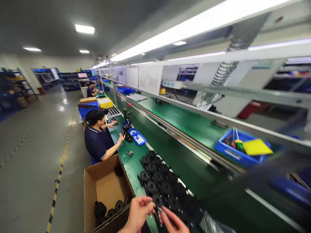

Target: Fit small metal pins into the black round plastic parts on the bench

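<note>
- Left hand: fingers curled, pinching a small part, too blurred to identify.
- Right hand: fingers pressed together, touching that part beside the black round parts.

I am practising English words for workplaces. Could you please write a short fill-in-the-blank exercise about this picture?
1. The left hand and the right hand meet over rows of round ____ parts.
2. The cardboard box beside the bench stands ____.
3. The bench surface is ____ in colour.
4. The yellow sheet lies on a ____ bin.

Missing words: black; open; green; blue
</note>
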The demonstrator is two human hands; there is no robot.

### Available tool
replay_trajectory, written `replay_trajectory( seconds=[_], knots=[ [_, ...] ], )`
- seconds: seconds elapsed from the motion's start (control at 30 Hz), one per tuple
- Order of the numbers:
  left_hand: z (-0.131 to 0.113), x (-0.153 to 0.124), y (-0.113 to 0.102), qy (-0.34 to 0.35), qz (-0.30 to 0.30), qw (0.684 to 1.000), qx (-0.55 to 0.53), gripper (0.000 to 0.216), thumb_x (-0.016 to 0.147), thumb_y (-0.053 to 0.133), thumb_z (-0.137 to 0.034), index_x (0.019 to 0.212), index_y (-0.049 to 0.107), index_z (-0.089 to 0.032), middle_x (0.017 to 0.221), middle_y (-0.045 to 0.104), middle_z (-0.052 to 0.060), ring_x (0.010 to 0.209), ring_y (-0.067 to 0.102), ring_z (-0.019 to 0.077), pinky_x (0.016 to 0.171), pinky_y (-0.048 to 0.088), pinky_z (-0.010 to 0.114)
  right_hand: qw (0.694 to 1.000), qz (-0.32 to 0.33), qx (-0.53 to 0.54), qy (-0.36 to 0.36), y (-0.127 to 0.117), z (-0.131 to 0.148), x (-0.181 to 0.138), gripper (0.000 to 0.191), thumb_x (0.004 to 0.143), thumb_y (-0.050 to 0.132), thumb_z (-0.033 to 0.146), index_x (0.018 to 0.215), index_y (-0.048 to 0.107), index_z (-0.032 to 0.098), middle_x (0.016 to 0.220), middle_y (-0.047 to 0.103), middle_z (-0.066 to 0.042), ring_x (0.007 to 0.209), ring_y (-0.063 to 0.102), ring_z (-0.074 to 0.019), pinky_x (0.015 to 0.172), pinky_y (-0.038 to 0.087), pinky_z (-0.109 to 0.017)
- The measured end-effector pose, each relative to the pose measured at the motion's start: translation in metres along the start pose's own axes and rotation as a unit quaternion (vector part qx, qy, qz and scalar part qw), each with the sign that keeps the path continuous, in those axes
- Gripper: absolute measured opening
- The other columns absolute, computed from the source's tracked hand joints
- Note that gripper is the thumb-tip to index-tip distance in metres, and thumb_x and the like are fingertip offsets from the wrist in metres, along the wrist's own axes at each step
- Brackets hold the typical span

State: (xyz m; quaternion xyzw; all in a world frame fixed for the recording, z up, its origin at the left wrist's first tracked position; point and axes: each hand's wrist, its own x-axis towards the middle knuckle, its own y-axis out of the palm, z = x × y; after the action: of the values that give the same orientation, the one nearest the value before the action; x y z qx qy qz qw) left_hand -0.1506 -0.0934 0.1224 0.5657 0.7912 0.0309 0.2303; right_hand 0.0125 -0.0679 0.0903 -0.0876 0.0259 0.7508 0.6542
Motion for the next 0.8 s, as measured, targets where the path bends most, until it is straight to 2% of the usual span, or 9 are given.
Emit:
replay_trajectory(
  seconds=[0.07, 0.13, 0.3, 0.5, 0.67, 0.8],
  knots=[
    [-0.011, -0.008, -0.003, 0.014, 0.009, 1.000, -0.013, 0.050, 0.059, 0.092, -0.049, 0.087, 0.075, -0.011, 0.078, 0.073, 0.010, 0.065, 0.065, 0.0157, 0.062, 0.049, 0.026, 0.996, -0.034, 0.075, 0.032, 0.016, 0.007, -0.017, 0.040, 0.066, 0.082, 0.056, 0.096, 0.081, 0.029, 0.093, 0.077, -0.009, 0.086, 0.073, -0.0356, 0.067, 0.064, -0.046],
    [-0.023, -0.011, -0.004, -0.011, 0.007, 1.000, -0.024, 0.047, 0.062, 0.092, -0.042, 0.091, 0.076, -0.010, 0.081, 0.074, 0.011, 0.067, 0.065, 0.0151, 0.066, 0.051, 0.026, 0.987, -0.052, 0.144, 0.040, 0.026, 0.022, -0.022, 0.043, 0.064, 0.086, 0.055, 0.091, 0.081, 0.022, 0.086, 0.077, -0.012, 0.078, 0.073, -0.0346, 0.071, 0.064, -0.048],
    [-0.034, -0.014, -0.008, -0.042, -0.008, 0.999, -0.032, 0.046, 0.060, 0.094, -0.034, 0.093, 0.075, -0.009, 0.084, 0.076, 0.012, 0.069, 0.066, 0.0149, 0.070, 0.053, 0.027, 0.973, -0.011, 0.227, 0.044, 0.034, 0.047, -0.021, 0.045, 0.066, 0.088, 0.052, 0.090, 0.079, 0.016, 0.081, 0.076, -0.010, 0.070, 0.071, -0.0249, 0.069, 0.061, -0.038],
    [-0.030, -0.013, -0.011, -0.046, -0.017, 0.998, -0.042, 0.044, 0.062, 0.093, -0.032, 0.095, 0.074, -0.010, 0.081, 0.076, 0.010, 0.067, 0.066, 0.0143, 0.070, 0.054, 0.028, 0.972, 0.004, 0.230, 0.050, 0.038, 0.041, -0.024, 0.042, 0.072, 0.086, 0.050, 0.092, 0.077, 0.014, 0.082, 0.075, -0.009, 0.069, 0.068, -0.0190, 0.068, 0.058, -0.031],
    [-0.031, -0.007, -0.012, -0.027, -0.007, 0.999, 0.021, 0.042, 0.065, 0.091, -0.034, 0.095, 0.074, -0.009, 0.078, 0.075, 0.010, 0.067, 0.066, 0.0154, 0.070, 0.054, 0.028, 0.971, 0.032, 0.233, 0.055, 0.035, 0.039, -0.017, 0.040, 0.072, 0.086, 0.048, 0.090, 0.076, 0.014, 0.076, 0.073, -0.007, 0.068, 0.067, -0.0181, 0.066, 0.057, -0.030],
    [-0.031, -0.002, -0.011, -0.046, 0.012, 0.998, 0.052, 0.041, 0.065, 0.091, -0.034, 0.092, 0.074, -0.009, 0.075, 0.074, 0.008, 0.066, 0.065, 0.0155, 0.070, 0.054, 0.029, 0.958, 0.036, 0.275, 0.071, 0.035, 0.024, -0.012, 0.038, 0.072, 0.086, 0.047, 0.089, 0.075, 0.015, 0.074, 0.073, -0.005, 0.066, 0.066, -0.0169, 0.065, 0.057, -0.030]
  ],
)
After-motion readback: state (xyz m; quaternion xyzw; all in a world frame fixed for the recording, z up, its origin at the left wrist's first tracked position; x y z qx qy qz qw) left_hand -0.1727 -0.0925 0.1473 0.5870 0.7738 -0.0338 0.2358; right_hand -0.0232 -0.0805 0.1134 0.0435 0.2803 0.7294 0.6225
